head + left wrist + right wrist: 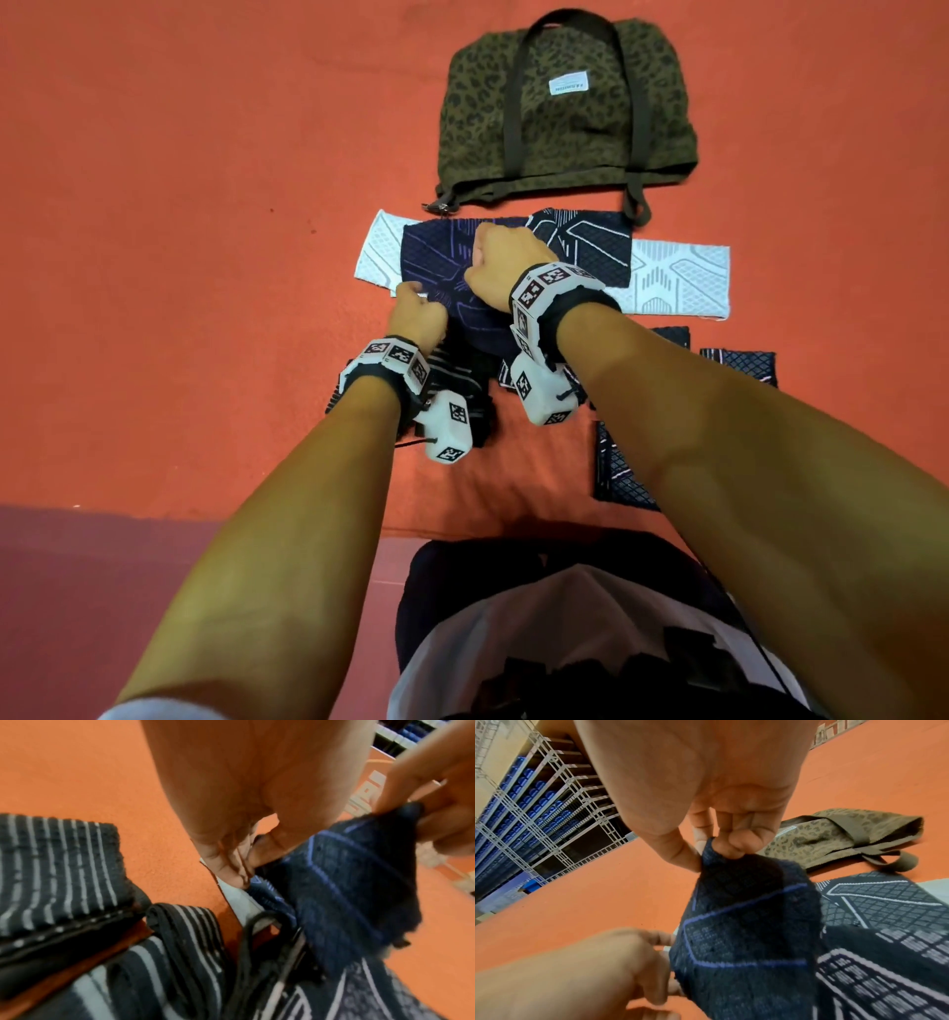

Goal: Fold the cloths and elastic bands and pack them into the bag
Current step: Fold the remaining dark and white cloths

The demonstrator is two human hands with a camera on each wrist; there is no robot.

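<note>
Pinching a corner of the navy cloth (741,923) between thumb and curled fingers, the right hand (506,262) lifts that corner off the orange floor (179,257). The left hand (418,318) grips the same cloth at its near left edge, fingers curled round the fabric.

Counted from the head view: one bag (565,103), olive with a dark leopard print and two dark straps, lying flat at the far side. One white cloth (678,280) with a grey line pattern lies stretched crosswise just near of the bag. On top of it rest two dark cloths: the navy one with purple-blue lines, and a black cloth (590,246) with white lines to its right. Nearer the person, to the right, three smaller dark patterned pieces (739,365) show on the floor, partly hidden behind the right forearm; whether more lie under the arm cannot be told. To the left, under the left wrist, sit striped bands (59,874), black with pale stripes; the left wrist view shows at least two folded or rolled bundles, but the exact count is unclear.

The bag carries one small white label (567,85) with dark print, too small to read. Each wrist wears a white mount covered in black-and-white square markers. In the right wrist view, racks (539,811) holding blue items stand beyond the floor.
</note>
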